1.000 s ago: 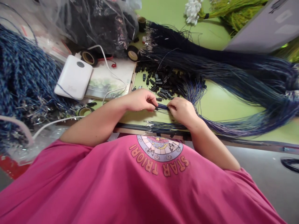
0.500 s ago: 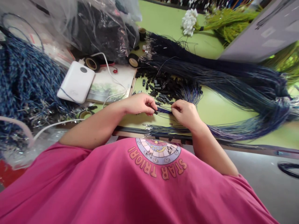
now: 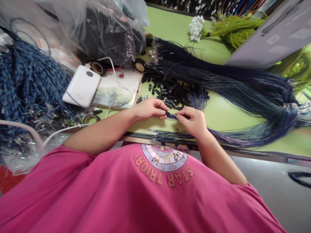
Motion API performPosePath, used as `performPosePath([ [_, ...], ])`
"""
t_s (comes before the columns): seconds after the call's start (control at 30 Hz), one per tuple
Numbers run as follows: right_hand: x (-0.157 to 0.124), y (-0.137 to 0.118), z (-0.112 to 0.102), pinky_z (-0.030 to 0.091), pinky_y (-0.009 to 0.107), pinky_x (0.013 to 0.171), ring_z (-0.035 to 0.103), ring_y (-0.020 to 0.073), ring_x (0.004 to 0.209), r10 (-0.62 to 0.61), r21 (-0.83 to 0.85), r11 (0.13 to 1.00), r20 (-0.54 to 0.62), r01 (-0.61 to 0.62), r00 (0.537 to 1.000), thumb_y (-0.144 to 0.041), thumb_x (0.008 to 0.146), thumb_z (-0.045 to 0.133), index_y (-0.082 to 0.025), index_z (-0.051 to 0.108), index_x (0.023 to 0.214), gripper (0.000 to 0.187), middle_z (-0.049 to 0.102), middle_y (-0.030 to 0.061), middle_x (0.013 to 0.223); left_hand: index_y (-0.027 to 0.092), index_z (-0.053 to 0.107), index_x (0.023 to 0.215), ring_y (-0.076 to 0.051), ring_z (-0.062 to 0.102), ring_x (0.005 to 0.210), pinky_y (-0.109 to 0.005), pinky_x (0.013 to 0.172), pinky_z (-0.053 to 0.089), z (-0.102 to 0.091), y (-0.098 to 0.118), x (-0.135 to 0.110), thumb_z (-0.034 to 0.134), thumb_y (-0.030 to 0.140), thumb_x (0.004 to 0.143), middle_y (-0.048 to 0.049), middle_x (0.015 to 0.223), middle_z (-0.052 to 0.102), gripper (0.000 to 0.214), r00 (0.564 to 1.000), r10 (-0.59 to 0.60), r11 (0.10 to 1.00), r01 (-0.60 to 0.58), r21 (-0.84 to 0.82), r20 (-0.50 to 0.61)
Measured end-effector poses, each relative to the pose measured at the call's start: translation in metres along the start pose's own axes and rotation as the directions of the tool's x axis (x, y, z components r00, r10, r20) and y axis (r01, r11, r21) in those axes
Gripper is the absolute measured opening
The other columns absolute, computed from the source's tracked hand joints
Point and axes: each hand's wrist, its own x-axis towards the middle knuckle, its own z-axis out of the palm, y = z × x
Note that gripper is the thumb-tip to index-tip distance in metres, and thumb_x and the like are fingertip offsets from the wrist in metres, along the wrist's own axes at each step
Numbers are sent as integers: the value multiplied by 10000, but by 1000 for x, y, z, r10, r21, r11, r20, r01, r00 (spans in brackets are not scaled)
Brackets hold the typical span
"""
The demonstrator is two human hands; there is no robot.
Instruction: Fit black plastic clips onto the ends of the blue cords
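Note:
My left hand (image 3: 154,109) pinches a small black connector housing (image 3: 167,113) between thumb and fingers. Just to its right, my right hand (image 3: 193,119) is closed on a thin wire (image 3: 172,115), whose end points at the housing. Whether the wire tip is inside the housing I cannot tell. Beyond my hands lies a heap of black connector housings (image 3: 170,92) with a tuft of blue wires (image 3: 198,98) beside it. Nearer to me, loose wires with metal terminals (image 3: 155,132) run along the table edge.
A thick bundle of dark blue wires (image 3: 225,76) crosses the green table (image 3: 170,19). To the left are a white power bank (image 3: 82,85), a notebook (image 3: 116,89), tape rolls (image 3: 140,65) and twisted blue wires (image 3: 31,74). A grey panel (image 3: 264,42) stands at the right.
Both hands have come closer together, and the wire in my right hand now reaches up to the black housing. The whole view has shifted slightly.

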Motion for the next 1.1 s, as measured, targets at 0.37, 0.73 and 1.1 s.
performPosePath([
  [0.37, -9, 7, 11, 424, 249, 568, 585, 128, 602, -217, -368, 915, -94, 168, 972, -183, 885, 514, -187, 710, 707, 265, 647, 28, 645, 82, 642, 815, -70, 657, 544, -212, 638, 529, 2, -1, 4, 697, -11, 754, -41, 641, 728, 124, 999, -15, 1000, 14, -26, -39],
  [0.73, -12, 9, 28, 451, 241, 655, 628, 139, 693, -157, -230, 963, -47, 143, 986, -171, 892, 520, -174, 705, 757, 229, 696, 41, 718, 88, 671, 781, -90, 662, 563, -247, 666, 530, 5, -5, 6, 682, -3, 749, -25, 617, 716, 98, 997, 28, 985, -16, 172, -67],
  [1.1, -9, 2, 24, 441, 275, 727, 620, 166, 764, 38, -250, 968, 68, -20, 997, -238, 897, 522, -179, 688, 797, 203, 704, 59, 802, 94, 689, 806, -95, 647, 572, -259, 648, 535, 9, -12, 6, 698, 86, 758, -21, 630, 697, 49, 990, 134, 936, -111, 335, -47],
])
